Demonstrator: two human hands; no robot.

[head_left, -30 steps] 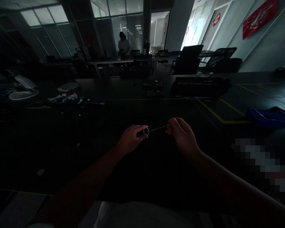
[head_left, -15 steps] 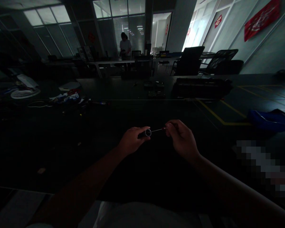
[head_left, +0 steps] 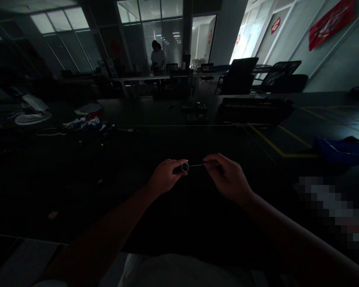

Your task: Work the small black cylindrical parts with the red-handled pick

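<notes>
Between the thumb and fingers of my left hand [head_left: 164, 175] is a dark cylinder [head_left: 184, 167] with a pale ring at its end. My right hand [head_left: 227, 175] is closed on a screwdriver [head_left: 196, 165], whose thin metal shaft points left. The shaft's tip reaches the side of the cylinder's ringed end; the exact contact is too small to tell. Both hands are over the dark table [head_left: 173, 145], and the scene is dim.
A long black device [head_left: 254, 111] lies beyond my right hand, with small dark parts [head_left: 197, 113] left of it. A blue bin [head_left: 342, 151] is at right. Cluttered items [head_left: 83, 120] lie at left. A person [head_left: 158, 56] stands in the background.
My right hand's fingers have shifted slightly left and turned over the screwdriver handle, and the shaft lies more level. The cylinder has moved a touch left with my left hand.
</notes>
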